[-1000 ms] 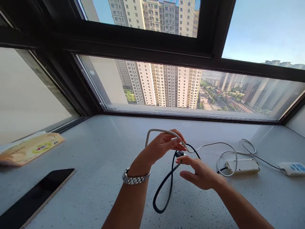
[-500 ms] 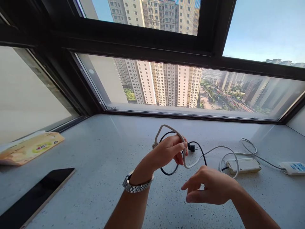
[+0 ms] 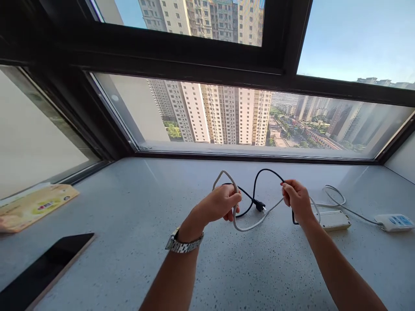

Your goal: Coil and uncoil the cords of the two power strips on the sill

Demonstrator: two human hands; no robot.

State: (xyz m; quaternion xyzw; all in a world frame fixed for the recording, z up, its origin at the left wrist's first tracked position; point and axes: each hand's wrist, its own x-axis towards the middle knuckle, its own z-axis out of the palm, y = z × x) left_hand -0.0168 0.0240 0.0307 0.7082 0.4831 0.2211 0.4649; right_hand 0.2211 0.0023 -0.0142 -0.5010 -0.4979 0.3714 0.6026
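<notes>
Black flexible cable point(image 3: 267, 169) arced between the left hand point(image 3: 218, 203) and the right hand point(image 3: 298, 201), its metal-pronged plug point(image 3: 260, 205) there too, short of the dark window frame point(image 3: 259, 157) that edged the white speckled stone sill point(image 3: 129, 203) at twelve o'clock. The right hand pinched that cable; the left hand was closed round a pale-grey cable point(image 3: 243, 230), though whether it also gripped the black one could not be told. Near the right wrist, at four o'clock, lay an off-white rectangular box point(image 3: 335, 220). Leftward, the sill stretched to a yellow packet point(image 3: 39, 208) at nine and a glossy black flat device point(image 3: 48, 268) at eight.
</notes>
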